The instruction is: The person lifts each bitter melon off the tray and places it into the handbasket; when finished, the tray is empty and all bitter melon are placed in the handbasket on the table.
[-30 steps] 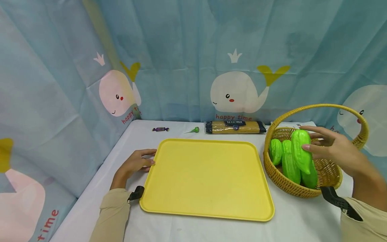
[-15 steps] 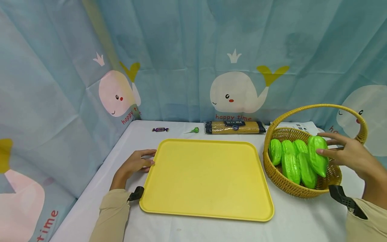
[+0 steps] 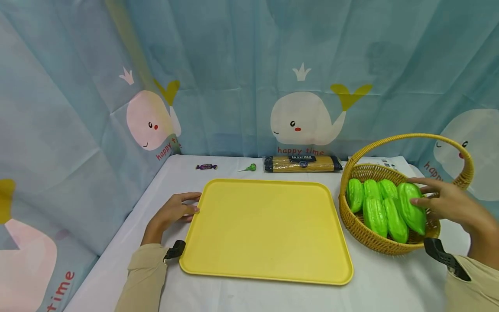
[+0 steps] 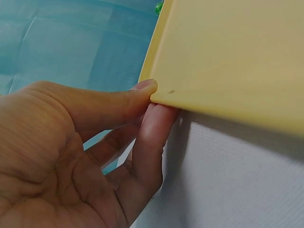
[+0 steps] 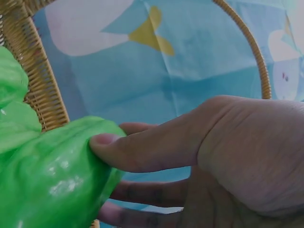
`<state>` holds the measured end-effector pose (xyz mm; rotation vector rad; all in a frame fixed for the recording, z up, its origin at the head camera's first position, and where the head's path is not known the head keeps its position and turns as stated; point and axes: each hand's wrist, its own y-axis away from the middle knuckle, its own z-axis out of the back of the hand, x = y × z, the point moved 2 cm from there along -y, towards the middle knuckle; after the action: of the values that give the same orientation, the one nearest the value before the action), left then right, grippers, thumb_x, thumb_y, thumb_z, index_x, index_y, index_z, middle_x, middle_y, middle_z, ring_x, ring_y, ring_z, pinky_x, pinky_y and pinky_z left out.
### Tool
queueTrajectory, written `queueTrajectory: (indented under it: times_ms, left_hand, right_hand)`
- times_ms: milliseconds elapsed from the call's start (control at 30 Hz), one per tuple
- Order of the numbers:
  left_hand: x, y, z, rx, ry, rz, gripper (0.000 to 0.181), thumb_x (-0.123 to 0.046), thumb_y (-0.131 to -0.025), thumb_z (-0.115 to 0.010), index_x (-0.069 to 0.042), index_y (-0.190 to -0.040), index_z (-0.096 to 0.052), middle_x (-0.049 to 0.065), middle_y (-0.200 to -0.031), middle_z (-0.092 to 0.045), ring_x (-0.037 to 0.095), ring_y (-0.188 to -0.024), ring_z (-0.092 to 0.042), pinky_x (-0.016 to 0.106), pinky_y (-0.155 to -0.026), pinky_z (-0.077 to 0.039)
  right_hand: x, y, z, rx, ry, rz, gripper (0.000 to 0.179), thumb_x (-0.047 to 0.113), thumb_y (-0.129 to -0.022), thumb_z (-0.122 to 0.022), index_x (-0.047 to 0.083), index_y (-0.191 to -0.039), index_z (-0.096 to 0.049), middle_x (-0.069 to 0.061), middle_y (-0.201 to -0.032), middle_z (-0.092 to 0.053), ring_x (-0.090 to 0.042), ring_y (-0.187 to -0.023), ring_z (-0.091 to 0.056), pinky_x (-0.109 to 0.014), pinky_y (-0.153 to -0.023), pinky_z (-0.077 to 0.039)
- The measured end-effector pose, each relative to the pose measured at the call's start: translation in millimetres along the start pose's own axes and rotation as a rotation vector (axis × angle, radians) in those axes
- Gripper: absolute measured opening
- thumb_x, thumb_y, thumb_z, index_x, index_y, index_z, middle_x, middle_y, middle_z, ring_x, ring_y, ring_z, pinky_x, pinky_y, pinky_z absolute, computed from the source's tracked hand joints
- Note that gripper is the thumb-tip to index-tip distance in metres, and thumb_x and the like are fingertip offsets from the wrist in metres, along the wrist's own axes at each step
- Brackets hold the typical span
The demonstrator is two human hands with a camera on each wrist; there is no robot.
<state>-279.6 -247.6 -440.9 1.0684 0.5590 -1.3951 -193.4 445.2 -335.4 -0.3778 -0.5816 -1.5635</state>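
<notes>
My right hand (image 3: pixel 448 201) reaches into the wicker basket (image 3: pixel 352 225) on the right and holds a glossy green bitter melon (image 3: pixel 411 212), long and ridged with a pointed end. In the right wrist view the thumb presses one side of this bitter melon (image 5: pixel 52 175) and the fingers lie behind it. Several more bitter melons (image 3: pixel 375 216) lie side by side in the basket, left of the held one. My left hand (image 3: pixel 173 212) pinches the left edge of a yellow tray (image 3: pixel 269 234). Up close, its thumb (image 4: pixel 142 90) lies on the rim and a finger is underneath.
Along the back of the white-covered table lie a purple wrapped candy (image 3: pixel 206 167), a small green item with a thin pale point (image 3: pixel 249 167) and a pack of spaghetti (image 3: pixel 303 164). The basket's tall handle (image 3: pixel 409 136) arches over its opening. A blue curtain (image 3: pixel 234 86) hangs behind.
My right hand has moved the bitter melon rightward and then lowered it beside the others in the basket. The left hand and the tray stay where they were.
</notes>
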Motion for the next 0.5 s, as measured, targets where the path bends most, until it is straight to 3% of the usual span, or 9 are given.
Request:
queueTrajectory:
  times_ms: [200, 333, 500]
  left_hand:
    - [-2.1, 1.2, -0.3, 0.001, -0.006, 0.003, 0.061, -0.011, -0.1, -0.07, -0.005, -0.158, -0.05, 0.023, -0.16, -0.049, 0.014, -0.083, -0.065, 0.025, -0.071, -0.059]
    - [-0.9, 1.2, -0.9, -0.005, -0.006, 0.007, 0.061, -0.011, -0.099, -0.071, -0.004, -0.157, -0.051, 0.024, -0.159, -0.049, 0.014, -0.083, -0.066, 0.025, -0.071, -0.059]
    - [-0.1, 0.2, -0.9, -0.006, -0.003, 0.009, 0.061, -0.012, -0.1, -0.071, -0.005, -0.157, -0.051, 0.024, -0.159, -0.049, 0.014, -0.083, -0.065, 0.025, -0.071, -0.059]
  right_hand:
    - [-3.3, -1.6, -1.0, 0.026, 0.022, 0.001, 0.065, 0.01, -0.106, -0.059, -0.017, -0.156, -0.028, -0.056, -0.14, -0.033, -0.051, -0.102, -0.067, -0.043, -0.071, -0.062]
    - [-4.3, -2.3, -0.8, 0.004, 0.071, 0.039, 0.064, 0.008, -0.104, -0.062, -0.023, -0.15, -0.032, -0.058, -0.139, -0.034, -0.064, -0.109, -0.061, -0.049, -0.073, -0.063]
    - [-1.8, -1.0, 1.4, -0.031, 0.141, 0.063, 0.067, 0.01, -0.102, -0.066, -0.025, -0.148, -0.035, -0.057, -0.142, -0.035, -0.074, -0.123, -0.044, -0.069, -0.087, -0.055]
